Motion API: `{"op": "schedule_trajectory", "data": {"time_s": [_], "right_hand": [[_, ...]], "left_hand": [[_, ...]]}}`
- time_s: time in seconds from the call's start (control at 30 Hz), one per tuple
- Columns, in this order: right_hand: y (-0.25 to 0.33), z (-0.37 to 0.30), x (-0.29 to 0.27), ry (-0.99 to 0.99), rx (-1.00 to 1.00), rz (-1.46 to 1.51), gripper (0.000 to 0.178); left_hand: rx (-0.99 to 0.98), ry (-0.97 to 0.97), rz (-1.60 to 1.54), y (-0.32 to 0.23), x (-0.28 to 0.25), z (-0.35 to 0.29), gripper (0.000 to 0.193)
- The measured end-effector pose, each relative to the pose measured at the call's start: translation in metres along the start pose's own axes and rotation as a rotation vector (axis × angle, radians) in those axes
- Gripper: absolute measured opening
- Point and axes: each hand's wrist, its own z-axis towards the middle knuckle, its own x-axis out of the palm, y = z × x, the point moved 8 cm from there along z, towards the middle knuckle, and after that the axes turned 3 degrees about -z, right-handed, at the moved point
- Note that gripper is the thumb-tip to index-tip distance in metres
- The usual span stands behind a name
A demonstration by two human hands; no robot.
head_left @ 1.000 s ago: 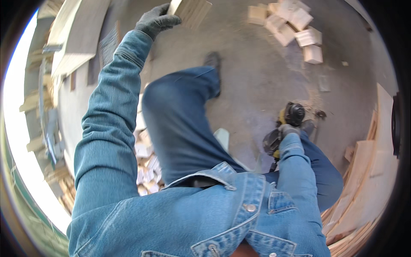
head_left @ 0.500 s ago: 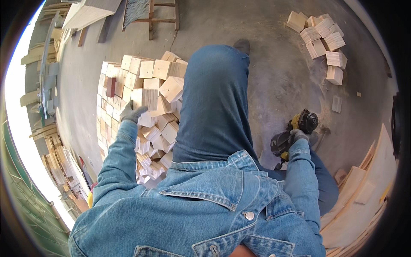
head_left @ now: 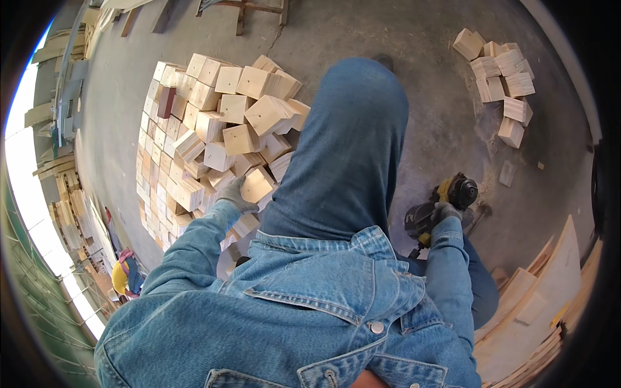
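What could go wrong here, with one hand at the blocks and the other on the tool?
The left hand is at a block in a loosely heaped pile; disturbing it might make tilted neighbours slide.

The left knee is bent close to the pile and could knock blocks loose.

The right hand holds the tool near the right leg; an accidental start could be risky.

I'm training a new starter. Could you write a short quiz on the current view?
1. Which grip holds the tool, left or right?
2. True or false: the left grip is gloved.
3. Fill in the colour: in the left pile, one block stands out from the pale ones because it is ____.

Key:
1. The right grip.
2. True.
3. Reddish brown.
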Motion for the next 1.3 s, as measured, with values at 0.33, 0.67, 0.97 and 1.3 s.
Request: {"op": "schedule_trajectory", "data": {"time_s": [0.33,0.67,0.97,1.3], "right_hand": [[0.003,-0.017,0.0,-0.032,0.051,0.014,0.023],[0.008,-0.027,0.002,-0.013,-0.009,0.022,0.015],[0.004,-0.012,0.003,0.029,0.012,0.0,0.014],[0.006,-0.023,0.0,0.031,0.074,-0.026,0.016]], "left_hand": [[0.127,-0.136,-0.205,-0.051,-0.002,0.044,0.121],[0.09,-0.379,-0.22,-0.045,0.01,0.059,0.088],[0.087,-0.233,-0.171,-0.073,0.002,0.063,0.061],[0.243,0.078,-0.196,-0.119,0.043,0.09,0.048]]}}
